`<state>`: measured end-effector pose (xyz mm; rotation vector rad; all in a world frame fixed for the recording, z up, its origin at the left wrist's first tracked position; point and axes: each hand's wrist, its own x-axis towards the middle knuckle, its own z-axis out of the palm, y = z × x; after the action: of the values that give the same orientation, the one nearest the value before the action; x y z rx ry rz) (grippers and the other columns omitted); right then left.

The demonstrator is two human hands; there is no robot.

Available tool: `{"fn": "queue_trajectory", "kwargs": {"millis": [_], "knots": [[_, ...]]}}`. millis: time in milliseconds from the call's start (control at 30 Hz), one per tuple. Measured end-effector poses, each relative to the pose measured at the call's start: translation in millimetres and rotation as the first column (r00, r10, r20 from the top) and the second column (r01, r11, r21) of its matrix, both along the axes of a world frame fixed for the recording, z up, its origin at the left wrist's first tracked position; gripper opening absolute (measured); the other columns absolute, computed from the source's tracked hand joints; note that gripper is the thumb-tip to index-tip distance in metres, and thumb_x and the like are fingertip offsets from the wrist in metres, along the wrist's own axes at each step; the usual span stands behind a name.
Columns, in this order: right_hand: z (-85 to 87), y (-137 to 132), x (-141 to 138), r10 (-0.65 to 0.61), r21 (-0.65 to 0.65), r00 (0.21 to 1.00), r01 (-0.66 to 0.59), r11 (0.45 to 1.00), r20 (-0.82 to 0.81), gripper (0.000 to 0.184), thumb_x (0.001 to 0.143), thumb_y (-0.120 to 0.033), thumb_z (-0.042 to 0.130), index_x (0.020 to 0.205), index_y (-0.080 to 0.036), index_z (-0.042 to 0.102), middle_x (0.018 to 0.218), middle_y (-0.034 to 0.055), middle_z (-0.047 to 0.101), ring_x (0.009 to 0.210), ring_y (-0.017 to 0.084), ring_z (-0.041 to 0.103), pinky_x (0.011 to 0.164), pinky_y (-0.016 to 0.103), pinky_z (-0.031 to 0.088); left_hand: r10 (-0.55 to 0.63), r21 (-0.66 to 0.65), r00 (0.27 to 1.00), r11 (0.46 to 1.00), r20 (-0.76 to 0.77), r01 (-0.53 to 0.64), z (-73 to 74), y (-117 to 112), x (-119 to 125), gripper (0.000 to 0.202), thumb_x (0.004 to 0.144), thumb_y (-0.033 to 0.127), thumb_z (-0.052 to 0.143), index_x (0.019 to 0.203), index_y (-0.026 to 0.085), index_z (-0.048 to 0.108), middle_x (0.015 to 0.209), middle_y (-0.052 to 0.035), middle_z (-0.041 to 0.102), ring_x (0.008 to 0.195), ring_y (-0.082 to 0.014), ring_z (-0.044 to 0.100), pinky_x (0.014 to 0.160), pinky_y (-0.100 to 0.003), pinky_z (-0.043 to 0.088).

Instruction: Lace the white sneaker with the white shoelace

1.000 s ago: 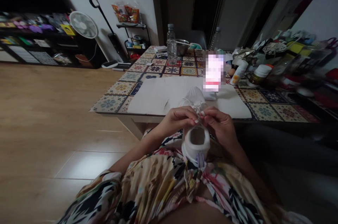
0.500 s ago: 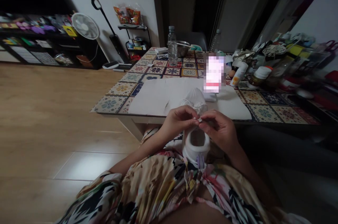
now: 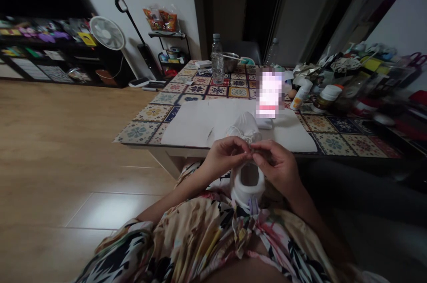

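A white shoe (image 3: 247, 185) with a purple heel tab rests on my lap, its opening facing up. My left hand (image 3: 225, 155) and my right hand (image 3: 276, 165) meet just above its tongue, fingertips pinched together on the white lace. A second white shoe (image 3: 245, 125) lies on the white sheet (image 3: 193, 123) at the near edge of the table, just beyond my fingers. My floral dress (image 3: 200, 238) fills the bottom of the view.
The patterned tile table (image 3: 336, 134) carries a water bottle (image 3: 217, 58), a metal bowl (image 3: 231, 59), a blurred white-pink item (image 3: 269, 92), jars and clutter at the right. A fan (image 3: 106, 33), a vacuum and dark shelves stand at the far left beyond the wood floor (image 3: 66, 140).
My fingertips have drawn closer together over the shoe's tongue, and the pinch has shifted slightly. The shoe stays on my lap.
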<state>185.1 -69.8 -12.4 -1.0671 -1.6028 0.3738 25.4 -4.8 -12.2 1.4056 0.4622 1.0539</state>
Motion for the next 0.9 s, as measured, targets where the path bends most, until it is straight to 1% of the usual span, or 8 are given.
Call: {"fn": "queue_trajectory", "kwargs": {"millis": [133, 233, 333, 500, 633, 733, 800, 900], "knots": [[5.6, -0.4, 4.7, 0.02, 0.052, 0.992, -0.026, 0.998, 0.123, 0.017, 0.086, -0.014, 0.059, 0.097, -0.024, 0.068, 0.093, 0.0045, 0.069, 0.088, 0.019, 0.065, 0.079, 0.033, 0.054, -0.001, 0.083, 1.0, 0.997, -0.002, 0.001, 0.8, 1.3, -1.3, 0.027, 0.065, 0.039, 0.087, 0.072, 0.016, 0.073, 0.072, -0.0035, 0.068, 0.071, -0.0152, 0.061, 0.07, -0.028, 0.049], [3.8, 1.4, 4.2, 0.019, 0.063, 0.992, -0.027, 0.998, 0.122, 0.012, 0.089, -0.016, 0.058, 0.092, -0.024, 0.067, 0.09, 0.0042, 0.067, 0.087, 0.019, 0.064, 0.078, 0.033, 0.053, 0.036, 0.147, 0.999, 0.989, -0.02, -0.033, 2.2, 0.8, -2.4, 0.026, 0.067, 0.039, 0.086, 0.07, 0.017, 0.072, 0.07, -0.0024, 0.066, 0.069, -0.0143, 0.059, 0.07, -0.027, 0.047], [0.7, 3.2, 2.6, -0.005, 0.044, 0.995, 0.0, 0.999, 0.104, 0.009, 0.091, -0.02, 0.059, 0.088, -0.024, 0.066, 0.089, 0.0043, 0.065, 0.087, 0.02, 0.062, 0.079, 0.033, 0.05, 0.064, 0.158, 0.998, 0.986, -0.019, -0.061, 2.2, -0.9, -3.0, 0.028, 0.068, 0.039, 0.085, 0.069, 0.016, 0.068, 0.069, -0.0007, 0.062, 0.068, -0.0132, 0.055, 0.067, -0.025, 0.044], [-1.6, 4.9, 1.6, -0.028, 0.016, 0.998, 0.027, 1.0, 0.049, 0.01, 0.092, -0.028, 0.059, 0.083, -0.024, 0.063, 0.089, 0.0038, 0.061, 0.089, 0.021, 0.058, 0.083, 0.035, 0.046, 0.027, 0.12, 0.999, 0.993, -0.021, -0.024, -2.0, -1.8, -1.7, 0.027, 0.074, 0.037, 0.081, 0.073, 0.015, 0.065, 0.071, -0.0006, 0.062, 0.068, -0.0129, 0.054, 0.067, -0.024, 0.043], [-2.8, 5.5, 1.7, 0.082, -0.105, 0.993, -0.09, 0.99, -0.084, 0.018, 0.093, -0.036, 0.057, 0.081, -0.022, 0.061, 0.088, 0.0033, 0.058, 0.088, 0.019, 0.056, 0.082, 0.033, 0.046, -0.023, 0.078, 0.999, 0.997, 0.021, 0.022, -4.4, -1.2, -0.7, 0.026, 0.074, 0.034, 0.081, 0.074, 0.015, 0.064, 0.071, 0.0004, 0.061, 0.069, -0.0113, 0.054, 0.066, -0.022, 0.042], [-2.5, 4.7, 2.6, 0.168, -0.195, 0.976, -0.193, 0.962, -0.135, 0.022, 0.095, -0.036, 0.051, 0.08, -0.021, 0.059, 0.088, 0.0029, 0.057, 0.085, 0.018, 0.056, 0.08, 0.031, 0.046, -0.049, 0.02, 0.998, 0.999, 0.044, 0.048, -3.3, -1.7, -0.7, 0.026, 0.073, 0.033, 0.081, 0.075, 0.014, 0.063, 0.071, 0.0012, 0.062, 0.068, -0.0102, 0.053, 0.066, -0.021, 0.041], [-1.5, 3.8, 3.6, 0.199, -0.2, 0.974, -0.217, 0.955, -0.109, 0.017, 0.094, -0.032, 0.051, 0.083, -0.021, 0.058, 0.091, 0.0031, 0.057, 0.088, 0.018, 0.057, 0.082, 0.031, 0.046, -0.059, -0.027, 0.996, 0.998, 0.061, 0.061, -2.2, -2.1, -0.3, 0.026, 0.073, 0.032, 0.082, 0.074, 0.014, 0.063, 0.073, 0.0007, 0.063, 0.069, -0.0104, 0.055, 0.067, -0.022, 0.042], [-0.5, 2.7, 4.7, 0.186, -0.125, 0.983, -0.183, 0.975, 0.008, 0.003, 0.087, -0.022, 0.058, 0.089, -0.022, 0.058, 0.096, 0.0035, 0.058, 0.095, 0.02, 0.058, 0.085, 0.033, 0.047, -0.081, -0.094, 0.991, 0.991, 0.106, 0.091, -2.1, -1.9, 1.0, 0.027, 0.071, 0.031, 0.083, 0.074, 0.014, 0.063, 0.075, -0.0003, 0.065, 0.07, -0.0108, 0.057, 0.068, -0.022, 0.044]]}}
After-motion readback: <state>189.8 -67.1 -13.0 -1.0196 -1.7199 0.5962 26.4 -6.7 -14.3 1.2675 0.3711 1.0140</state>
